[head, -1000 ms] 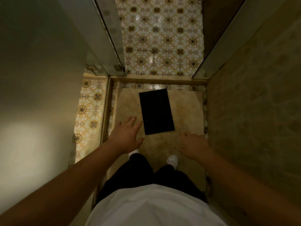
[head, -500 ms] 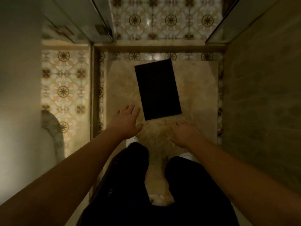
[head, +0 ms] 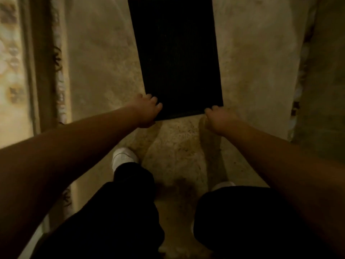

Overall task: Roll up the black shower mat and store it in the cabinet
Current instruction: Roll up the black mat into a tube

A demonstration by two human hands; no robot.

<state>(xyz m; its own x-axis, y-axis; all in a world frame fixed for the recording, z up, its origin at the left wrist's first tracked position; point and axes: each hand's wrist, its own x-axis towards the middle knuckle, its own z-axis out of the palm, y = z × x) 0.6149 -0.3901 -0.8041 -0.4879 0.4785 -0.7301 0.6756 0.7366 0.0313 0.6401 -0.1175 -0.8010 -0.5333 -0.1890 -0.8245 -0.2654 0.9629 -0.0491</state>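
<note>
The black shower mat (head: 177,57) lies flat on the beige stone floor, stretching away from me to the top edge of the view. My left hand (head: 147,111) grips its near left corner, fingers curled over the mat's edge. At the near right corner my right hand (head: 217,118) holds the mat, fingers curled at the edge. No cabinet is in view.
My legs in black trousers and white shoes (head: 123,157) stand just behind the mat. A raised threshold and patterned tiles (head: 13,75) run along the left. A dark wall (head: 323,71) closes the right side. The stone floor (head: 252,62) surrounds the mat.
I have bent down much closer to the floor. Both hands, open above the floor before, have reached forward and taken hold of the mat's near corners.
</note>
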